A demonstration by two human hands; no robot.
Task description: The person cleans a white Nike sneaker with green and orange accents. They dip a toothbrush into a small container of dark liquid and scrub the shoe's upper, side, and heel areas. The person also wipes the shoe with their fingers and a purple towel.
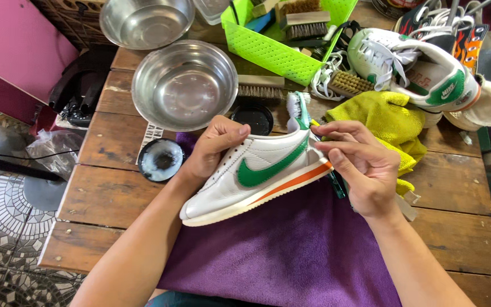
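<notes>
A white leather sneaker (257,176) with a green side mark and an orange sole stripe is held on its side above a purple cloth (291,250). My left hand (214,148) is tucked into the shoe's opening and grips it. At the heel, my right hand (362,165) has its fingers on the shoe's edge while also holding a toothbrush, whose green and white head (298,108) sticks up behind the heel.
On the wooden table (109,193) stand two steel bowls (184,84), an open round tin of paste (161,159) with its black lid (253,117), a green basket (279,45) of brushes, a yellow cloth (387,122) and more sneakers (421,74) at the back right.
</notes>
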